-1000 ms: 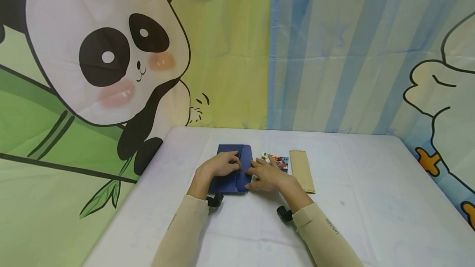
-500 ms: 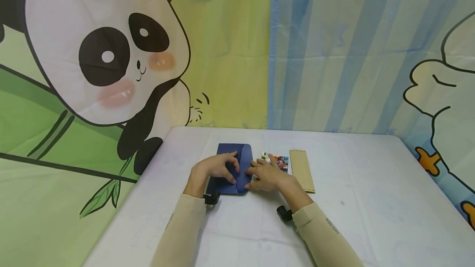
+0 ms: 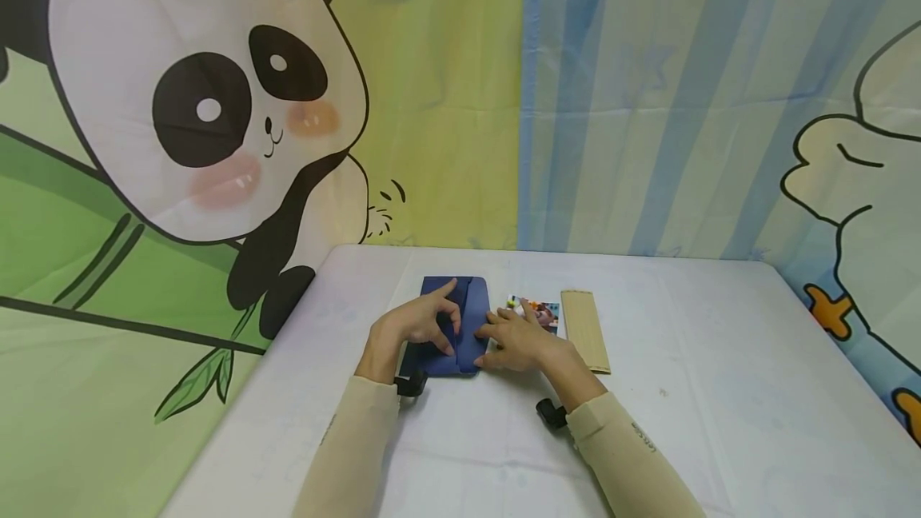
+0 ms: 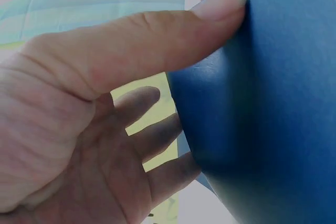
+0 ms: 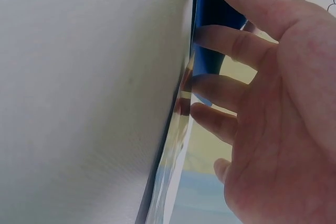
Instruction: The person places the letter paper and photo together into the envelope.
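Observation:
A dark blue paper envelope or folder (image 3: 473, 318) lies on the table, a flap with rounded corners folded along its right side. My left hand (image 3: 420, 322) is over its left part, thumb and index finger spread apart in a curve. In the left wrist view the thumb (image 4: 226, 6) touches the blue surface, the other fingers reaching to its edge. At the envelope's right edge, the spread fingers of my right hand (image 3: 514, 338) rest with thumb and fingertips on it. A colourful printed card (image 3: 548, 314) is partly hidden under that hand.
A long beige cardboard-like strip (image 3: 586, 334) lies right of the card. Everything rests on a white-covered table (image 3: 691, 342). Behind it hangs a cartoon-printed curtain (image 3: 432, 102) with a panda. A black camera mount (image 3: 552, 414) sits on each wrist.
My left hand has shifted slightly left and toward me, its thumb and index finger spreading apart. The envelope's far edge has moved slightly away. My right hand stays in place.

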Demonstrator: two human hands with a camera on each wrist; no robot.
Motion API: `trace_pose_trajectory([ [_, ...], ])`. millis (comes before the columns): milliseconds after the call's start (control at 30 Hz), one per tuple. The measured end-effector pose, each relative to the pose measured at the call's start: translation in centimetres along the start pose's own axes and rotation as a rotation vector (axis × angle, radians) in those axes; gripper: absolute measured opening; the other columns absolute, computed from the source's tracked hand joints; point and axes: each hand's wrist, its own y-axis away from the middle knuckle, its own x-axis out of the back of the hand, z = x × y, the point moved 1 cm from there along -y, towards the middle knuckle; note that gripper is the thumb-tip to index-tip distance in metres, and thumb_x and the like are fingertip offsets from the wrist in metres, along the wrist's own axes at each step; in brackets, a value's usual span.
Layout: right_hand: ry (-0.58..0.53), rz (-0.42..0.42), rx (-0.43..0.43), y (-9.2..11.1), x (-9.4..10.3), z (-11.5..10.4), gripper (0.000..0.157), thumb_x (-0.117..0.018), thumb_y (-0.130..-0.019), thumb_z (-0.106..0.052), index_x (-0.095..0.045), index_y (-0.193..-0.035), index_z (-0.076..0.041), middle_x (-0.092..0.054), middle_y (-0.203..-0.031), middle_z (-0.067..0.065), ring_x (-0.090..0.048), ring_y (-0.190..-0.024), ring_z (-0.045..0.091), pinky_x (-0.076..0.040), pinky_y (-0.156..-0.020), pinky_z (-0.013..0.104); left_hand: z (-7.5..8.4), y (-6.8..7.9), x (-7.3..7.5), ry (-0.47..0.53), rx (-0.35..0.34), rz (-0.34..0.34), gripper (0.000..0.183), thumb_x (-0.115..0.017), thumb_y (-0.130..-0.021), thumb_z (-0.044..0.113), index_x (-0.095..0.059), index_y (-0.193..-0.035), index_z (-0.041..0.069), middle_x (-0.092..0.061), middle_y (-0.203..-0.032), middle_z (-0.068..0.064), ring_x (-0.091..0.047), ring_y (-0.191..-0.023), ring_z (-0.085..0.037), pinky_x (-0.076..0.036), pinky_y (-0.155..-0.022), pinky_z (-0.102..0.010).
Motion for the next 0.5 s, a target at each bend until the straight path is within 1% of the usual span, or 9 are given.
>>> trace_pose_trajectory([
  [67, 0.003, 0.003, 0.001, -0.05, 0.01, 0.01, 0.062, -0.051, -0.088, -0.064, -0.054, -0.136, -0.025, -0.045, -0.147, 0.008, -0.027, -0.142, 0.034, -0.001, -0.112, 0.063, -0.08, -0.01, 0.07, 0.008, -0.01, 0.013, 0.031, -0.091, -0.061, 0.02, -0.068, -0.082, 0.02, -0.005, -0.162, -0.001, -0.011, -0.145, -0.026, -0.024, -0.111, -0.051],
  [200, -0.001, 0.006, 0.003, -0.07, 0.15, -0.03, 0.061, -0.051, -0.088, -0.063, -0.054, -0.136, -0.025, -0.045, -0.146, 0.008, -0.027, -0.141, 0.034, -0.002, -0.111, 0.063, -0.27, -0.04, 0.27, 0.003, -0.027, 0.035, 0.03, -0.091, -0.06, 0.02, -0.066, -0.078, 0.02, -0.009, -0.162, 0.0, -0.011, -0.145, -0.025, -0.019, -0.113, -0.053],
  [367, 0.005, -0.011, -0.005, 0.03, 0.3, -0.1, 0.062, -0.05, -0.089, -0.064, -0.053, -0.137, -0.026, -0.044, -0.147, 0.006, -0.026, -0.142, 0.033, -0.001, -0.112, 0.063, -0.33, -0.07, 0.49, -0.015, -0.042, 0.058, 0.029, -0.091, -0.06, 0.021, -0.066, -0.073, 0.022, -0.012, -0.161, 0.001, -0.009, -0.146, -0.028, -0.018, -0.113, -0.055],
  [500, 0.002, -0.015, -0.013, 0.16, 0.37, -0.15, 0.06, -0.051, -0.089, -0.064, -0.054, -0.136, -0.027, -0.045, -0.146, 0.006, -0.026, -0.142, 0.033, 0.0, -0.111, 0.064, -0.28, -0.13, 0.55, -0.027, -0.053, 0.065, 0.027, -0.091, -0.06, 0.023, -0.067, -0.073, 0.022, -0.012, -0.161, 0.0, -0.01, -0.146, -0.031, -0.019, -0.113, -0.056],
])
